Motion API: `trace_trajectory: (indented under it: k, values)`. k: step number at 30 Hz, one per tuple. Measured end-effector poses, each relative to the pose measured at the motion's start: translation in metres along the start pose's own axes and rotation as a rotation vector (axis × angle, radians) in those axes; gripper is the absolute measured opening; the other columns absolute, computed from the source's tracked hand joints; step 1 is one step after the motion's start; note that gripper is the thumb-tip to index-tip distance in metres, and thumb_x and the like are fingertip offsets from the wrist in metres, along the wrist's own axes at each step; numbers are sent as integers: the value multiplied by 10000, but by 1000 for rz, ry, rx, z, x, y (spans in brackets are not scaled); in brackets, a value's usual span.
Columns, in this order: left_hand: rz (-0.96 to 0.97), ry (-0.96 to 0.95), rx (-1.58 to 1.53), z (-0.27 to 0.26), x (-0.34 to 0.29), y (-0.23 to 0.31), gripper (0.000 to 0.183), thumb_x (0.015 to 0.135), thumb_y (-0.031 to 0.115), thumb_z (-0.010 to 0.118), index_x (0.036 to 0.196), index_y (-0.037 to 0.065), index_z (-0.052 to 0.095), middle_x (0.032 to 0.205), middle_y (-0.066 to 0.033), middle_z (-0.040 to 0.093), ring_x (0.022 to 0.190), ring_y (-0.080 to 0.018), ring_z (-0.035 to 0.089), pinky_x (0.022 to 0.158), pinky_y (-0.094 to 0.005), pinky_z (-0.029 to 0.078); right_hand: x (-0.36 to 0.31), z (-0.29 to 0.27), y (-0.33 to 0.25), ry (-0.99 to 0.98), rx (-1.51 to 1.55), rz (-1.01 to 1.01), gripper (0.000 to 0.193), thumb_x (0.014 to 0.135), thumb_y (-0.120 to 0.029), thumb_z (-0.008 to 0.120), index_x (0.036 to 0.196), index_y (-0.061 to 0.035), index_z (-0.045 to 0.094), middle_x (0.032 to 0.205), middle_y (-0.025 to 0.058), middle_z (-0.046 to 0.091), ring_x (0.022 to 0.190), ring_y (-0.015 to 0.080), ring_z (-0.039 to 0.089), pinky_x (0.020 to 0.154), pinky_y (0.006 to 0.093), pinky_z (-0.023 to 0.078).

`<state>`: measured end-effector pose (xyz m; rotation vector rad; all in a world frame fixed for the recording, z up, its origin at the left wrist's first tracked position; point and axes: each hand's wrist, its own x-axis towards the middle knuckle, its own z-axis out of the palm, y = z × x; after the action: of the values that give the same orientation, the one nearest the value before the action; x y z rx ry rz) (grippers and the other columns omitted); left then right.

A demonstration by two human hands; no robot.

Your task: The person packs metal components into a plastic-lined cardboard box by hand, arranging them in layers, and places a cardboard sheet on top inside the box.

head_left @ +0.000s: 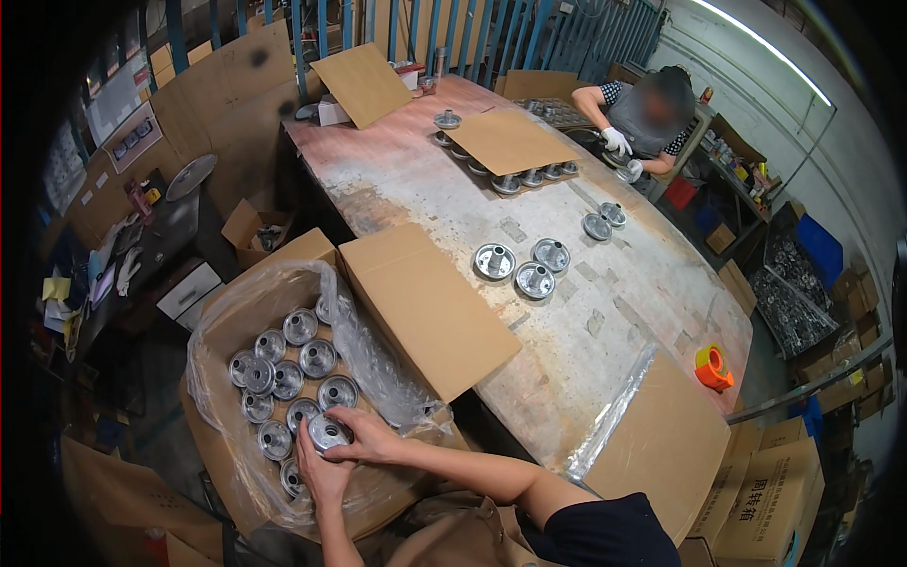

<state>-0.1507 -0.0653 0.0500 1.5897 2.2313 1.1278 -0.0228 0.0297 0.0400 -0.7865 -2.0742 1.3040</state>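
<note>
Over the open cardboard box (210,465) at the lower left, both my hands are closed on one round, silvery metal hub (329,431). My left hand (322,471) grips its near left side, while my right hand (370,438) holds its right edge. Several similar metal parts (300,326), round with a raised centre, lie in the box below and beyond my hands. A clear plastic liner (357,345) hangs over the box walls and bunches up along the right side. My fingers cover part of the held hub's rim.
On the worktable (416,194) stand more metal hubs (535,280), a cardboard sheet (510,142) over several others, and an orange tape dispenser (713,368). A co-worker (652,113) in white gloves handles a part at the far right. A box flap (430,312) leans over the table edge.
</note>
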Motion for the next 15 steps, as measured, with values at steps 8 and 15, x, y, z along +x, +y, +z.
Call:
trace_trajectory:
  k: [8, 15]
  values:
    - [16, 1, -6, 2, 2, -2, 1021, 544, 248, 873, 1416, 9, 398, 1324, -242, 522, 1225, -440, 501, 1041, -483, 409, 1, -1, 1, 10, -1, -11, 752, 747, -397, 803, 1297, 39, 535, 1247, 254, 598, 1178, 388, 570, 1001, 424, 449]
    - [27, 33, -17, 4, 2, -3, 998, 544, 226, 868, 1405, 6, 413, 1319, -247, 528, 1224, -444, 504, 1041, -484, 412, 1, -4, -2, -22, 21, 5, 758, 748, -400, 802, 1302, 37, 526, 1230, 258, 603, 1155, 393, 577, 987, 428, 452]
